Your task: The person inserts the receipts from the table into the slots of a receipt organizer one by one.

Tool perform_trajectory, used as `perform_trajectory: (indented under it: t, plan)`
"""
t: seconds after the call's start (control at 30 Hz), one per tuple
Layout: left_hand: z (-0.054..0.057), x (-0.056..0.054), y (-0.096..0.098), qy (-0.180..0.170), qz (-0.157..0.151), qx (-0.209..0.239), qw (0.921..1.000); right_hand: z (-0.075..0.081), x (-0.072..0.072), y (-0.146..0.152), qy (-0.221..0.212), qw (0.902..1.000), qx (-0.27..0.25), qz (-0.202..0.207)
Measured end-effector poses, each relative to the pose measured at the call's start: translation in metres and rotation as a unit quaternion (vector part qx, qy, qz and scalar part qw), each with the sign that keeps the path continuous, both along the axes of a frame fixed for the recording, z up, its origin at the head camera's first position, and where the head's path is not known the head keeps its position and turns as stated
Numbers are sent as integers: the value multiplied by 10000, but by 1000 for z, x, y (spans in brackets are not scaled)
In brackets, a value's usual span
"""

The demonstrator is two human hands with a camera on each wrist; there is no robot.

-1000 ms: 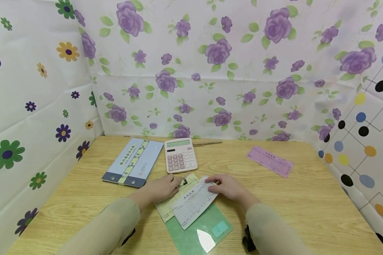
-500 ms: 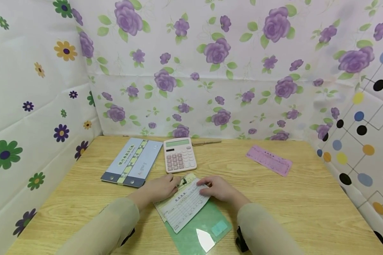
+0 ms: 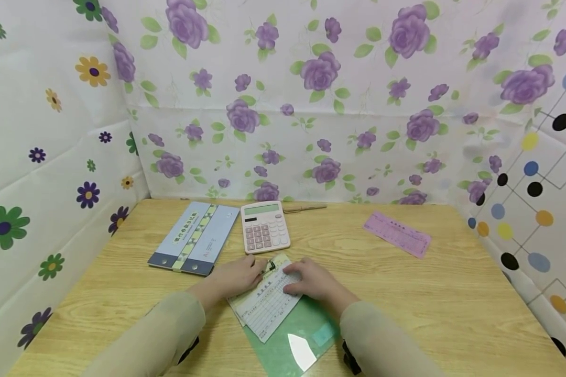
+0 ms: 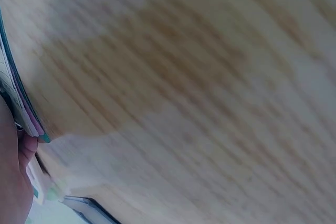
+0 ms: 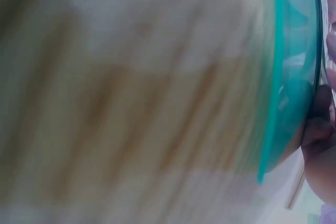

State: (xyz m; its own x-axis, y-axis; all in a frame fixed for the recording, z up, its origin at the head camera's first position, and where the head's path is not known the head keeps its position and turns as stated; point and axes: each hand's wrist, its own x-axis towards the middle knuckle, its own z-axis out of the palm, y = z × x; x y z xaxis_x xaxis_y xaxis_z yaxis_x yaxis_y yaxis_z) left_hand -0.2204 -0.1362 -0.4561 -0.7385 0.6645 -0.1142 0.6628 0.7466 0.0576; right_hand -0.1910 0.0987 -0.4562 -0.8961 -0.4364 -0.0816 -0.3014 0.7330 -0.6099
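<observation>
A translucent green clipboard [image 3: 287,335] lies slantwise on the table, its dark metal clip [image 3: 271,266] at the upper end. On it is a pale yellow form [image 3: 279,258], mostly covered by a white printed form [image 3: 271,303]. My left hand [image 3: 238,277] grips the clip end, fingertips beside the clip; the left wrist view shows a finger [image 4: 29,145] at the board's corner, near layered sheets. With thumb and fingers, my right hand [image 3: 313,283] holds the white form by its upper right edge. In the right wrist view those fingers [image 5: 319,129] are partly cut off.
Behind the left hand lie a blue journal [image 3: 195,238] with a patterned band and a pink-and-white calculator [image 3: 265,228]. A pen [image 3: 305,208] rests behind the calculator. Far right is a pink slip [image 3: 397,233]. Flowered and dotted cloth walls [image 3: 283,104] enclose the table.
My right hand has moved left with the white form, which now covers more of the yellow form and sits closer to the clip. The left hand has stayed at the clip.
</observation>
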Motion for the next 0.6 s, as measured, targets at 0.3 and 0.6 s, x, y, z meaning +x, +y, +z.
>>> perform_trajectory:
  t: [0.3,0.6]
  plan:
    - [9,0,2,-308,-182,-29,9994,-2,5,-8,179,9980,540,-279]
    - [10,-3,4,-638,214,-123,9977,2,6,-15,372,9942,888,-483]
